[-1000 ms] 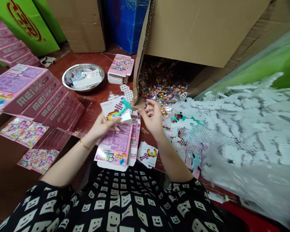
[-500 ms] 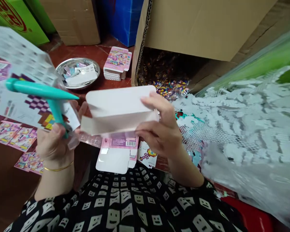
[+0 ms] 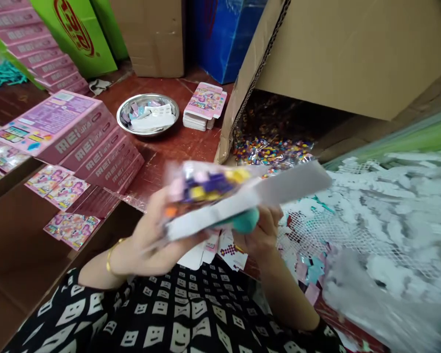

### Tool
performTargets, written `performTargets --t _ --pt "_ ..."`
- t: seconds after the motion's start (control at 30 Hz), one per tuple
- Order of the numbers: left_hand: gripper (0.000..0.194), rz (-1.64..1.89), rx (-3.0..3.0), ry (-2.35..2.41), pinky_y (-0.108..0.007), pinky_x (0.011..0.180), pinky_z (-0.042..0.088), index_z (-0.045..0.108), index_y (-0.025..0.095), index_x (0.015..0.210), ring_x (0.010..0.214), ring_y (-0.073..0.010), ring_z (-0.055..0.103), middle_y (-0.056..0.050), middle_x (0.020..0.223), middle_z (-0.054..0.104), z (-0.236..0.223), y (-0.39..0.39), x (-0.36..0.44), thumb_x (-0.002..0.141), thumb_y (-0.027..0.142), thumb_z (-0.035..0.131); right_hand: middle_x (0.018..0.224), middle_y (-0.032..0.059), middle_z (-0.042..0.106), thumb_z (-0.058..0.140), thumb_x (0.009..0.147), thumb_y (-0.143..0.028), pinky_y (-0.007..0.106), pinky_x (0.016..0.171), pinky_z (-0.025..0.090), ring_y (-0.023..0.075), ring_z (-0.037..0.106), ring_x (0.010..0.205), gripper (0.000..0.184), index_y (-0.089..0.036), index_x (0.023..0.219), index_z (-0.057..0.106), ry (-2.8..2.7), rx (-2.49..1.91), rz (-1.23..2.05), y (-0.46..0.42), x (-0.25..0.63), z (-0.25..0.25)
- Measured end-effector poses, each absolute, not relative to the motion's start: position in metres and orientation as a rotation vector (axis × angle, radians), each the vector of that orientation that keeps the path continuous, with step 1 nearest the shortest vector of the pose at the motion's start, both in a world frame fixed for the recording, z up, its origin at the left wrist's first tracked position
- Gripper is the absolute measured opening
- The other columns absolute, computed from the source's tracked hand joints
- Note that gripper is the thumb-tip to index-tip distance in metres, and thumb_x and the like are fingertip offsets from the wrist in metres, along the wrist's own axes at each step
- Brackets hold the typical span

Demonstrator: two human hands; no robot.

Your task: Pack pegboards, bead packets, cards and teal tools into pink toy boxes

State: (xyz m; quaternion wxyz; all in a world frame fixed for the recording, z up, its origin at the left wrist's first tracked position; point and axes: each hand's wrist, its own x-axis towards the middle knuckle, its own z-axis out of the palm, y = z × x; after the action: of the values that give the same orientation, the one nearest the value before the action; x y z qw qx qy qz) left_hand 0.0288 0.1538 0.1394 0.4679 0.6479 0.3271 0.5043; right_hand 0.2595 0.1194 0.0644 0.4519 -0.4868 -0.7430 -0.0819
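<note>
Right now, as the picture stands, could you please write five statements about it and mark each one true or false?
1. The left hand holds a bag of small coloured pieces. True.
2. The right hand touches the metal bowl. False: it is near the teal piece, apart from the bowl.
3. Pink printed packaging is stacked beside the bowl. True.
4. A bracelet is on the right wrist. False: it is on the left wrist.
5. The sleeves are plain white. False: they are black with white patterns.
</note>
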Motion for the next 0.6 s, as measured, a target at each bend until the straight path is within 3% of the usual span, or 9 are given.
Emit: performTargets --t 0.13,0.23,0.3,0.43,0.6 --pt "0.059 1.026 1.792 0.635 -0.055 0.121 0.035 0.057 0.026 0.138 0.140 -0.0349 0.047 -0.009 0.143 0.057 0.151 0.191 0.057 0.081 0.016 0.073 0.109 -0.0025 0.070 0.071 0.084 -0.026 0.048 0.095 0.056 0.0244 0.069 0.102 0.048 -0.047 0.125 0.057 -1.765 -1.040 0.206 0.151 0.276 0.084" --pt "0.059 0.990 1.787 0.592 -0.052 0.124 0.031 0.048 0.026 0.144 0.142 -0.0319 0.045 -0.010 0.149 0.051 0.153 0.205 0.063 0.088 0.019 0.067 0.119 -0.0002 0.067 0.081 0.076 -0.047 0.041 0.082 0.062 0.0213 0.071 0.094 0.079 -0.047 0.142 0.036 -1.520 -0.870 0.614 0.175 0.285 0.113" --pt "0.061 0.951 1.802 0.553 -0.051 0.123 0.032 0.044 0.027 0.147 0.142 -0.0303 0.046 -0.010 0.151 0.050 0.152 0.207 0.063 0.090 0.020 0.065 0.120 0.0030 0.067 0.086 0.066 -0.055 0.039 0.081 0.062 0.0219 0.071 0.096 0.090 -0.040 0.141 0.039 -1.504 -0.832 0.833 0.189 0.285 0.134" --pt "0.068 1.008 1.918 0.591 -0.051 0.123 0.032 0.037 0.026 0.150 0.144 -0.0321 0.042 -0.013 0.154 0.044 0.148 0.204 0.062 0.089 0.022 0.067 0.108 0.0035 0.070 0.091 0.058 -0.050 0.039 0.089 0.060 0.0225 0.069 0.100 0.063 -0.026 0.109 0.062 -1.554 -0.925 0.899 0.207 0.275 0.157" --pt "0.085 1.179 1.988 0.734 -0.052 0.112 0.046 0.026 0.028 0.155 0.131 -0.0325 0.054 -0.016 0.144 0.051 0.131 0.197 0.057 0.085 0.028 0.075 0.094 0.0003 0.071 0.087 0.062 -0.057 0.041 0.083 0.062 0.0207 0.070 0.087 0.056 -0.028 0.101 0.060 -1.381 -1.002 0.743 0.213 0.278 0.136"
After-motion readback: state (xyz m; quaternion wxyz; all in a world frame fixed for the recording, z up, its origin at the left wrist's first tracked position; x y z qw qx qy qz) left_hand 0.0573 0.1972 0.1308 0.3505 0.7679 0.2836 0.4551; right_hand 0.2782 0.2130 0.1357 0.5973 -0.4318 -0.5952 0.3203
